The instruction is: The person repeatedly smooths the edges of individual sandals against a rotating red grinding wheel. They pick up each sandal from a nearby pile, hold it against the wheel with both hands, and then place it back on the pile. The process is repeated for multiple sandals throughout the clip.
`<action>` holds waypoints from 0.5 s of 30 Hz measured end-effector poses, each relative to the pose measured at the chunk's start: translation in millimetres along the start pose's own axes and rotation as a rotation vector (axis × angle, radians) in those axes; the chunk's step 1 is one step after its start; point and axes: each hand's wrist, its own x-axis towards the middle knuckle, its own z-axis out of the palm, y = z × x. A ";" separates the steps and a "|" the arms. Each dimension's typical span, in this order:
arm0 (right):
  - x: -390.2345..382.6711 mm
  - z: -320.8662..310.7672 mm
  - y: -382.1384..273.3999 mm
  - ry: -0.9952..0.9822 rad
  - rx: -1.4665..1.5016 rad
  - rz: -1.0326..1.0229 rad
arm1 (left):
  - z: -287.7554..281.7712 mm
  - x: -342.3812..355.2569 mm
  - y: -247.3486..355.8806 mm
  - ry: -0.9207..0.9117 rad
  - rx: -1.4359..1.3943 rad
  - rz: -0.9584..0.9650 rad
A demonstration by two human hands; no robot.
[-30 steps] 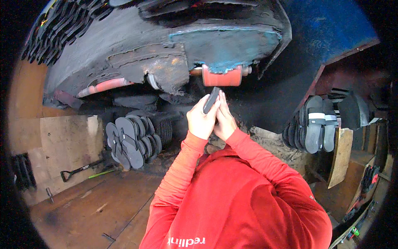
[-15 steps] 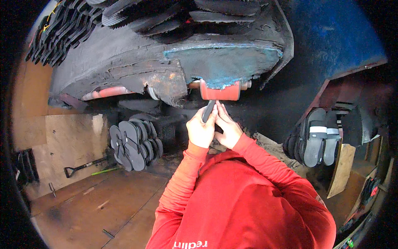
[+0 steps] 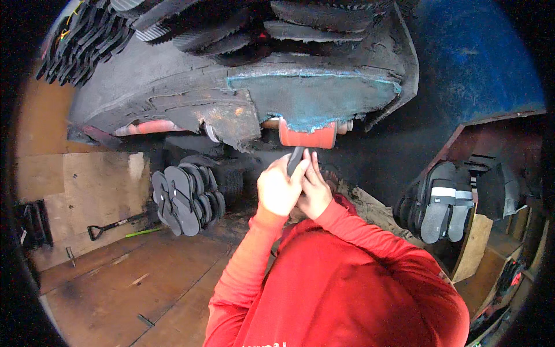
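Right below a red sanding drum [image 3: 306,137], my two hands are close together around a narrow dark piece that looks like a sandal sole [image 3: 295,161], seen edge-on. My left hand [image 3: 275,186] grips it from the left, thumb pointing up along it. The fingers of my right hand [image 3: 315,194] press against its right side. Its upper end meets the drum's lower edge or stops just short; I cannot tell which. Most of the sole's lower part is hidden by my hands.
Dark soles [image 3: 231,34] are heaped on the machine's dusty top [image 3: 167,75]. Flip-flops [image 3: 184,199] hang in a bunch at left, strapped slides [image 3: 440,202] at right. A second red roller [image 3: 151,127] sits left of the drum. A shovel-like handle [image 3: 97,231] lies by the left boards.
The whole view has shifted slightly, with the machine a little lower in it. My hands stay at the drum with the sole, which is now turned slightly and more covered by my fingers.
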 end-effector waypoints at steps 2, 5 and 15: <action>1.9 -1.9 2.8 -0.026 0.031 0.079 | 5.8 6.1 -5.7 -0.053 0.062 -0.077; 2.5 -4.0 5.0 -0.023 0.047 -0.023 | 9.4 3.6 -14.0 -0.029 0.028 -0.063; 1.9 3.1 9.8 0.013 -0.016 -0.267 | -15.2 -30.9 8.2 0.125 -0.032 0.013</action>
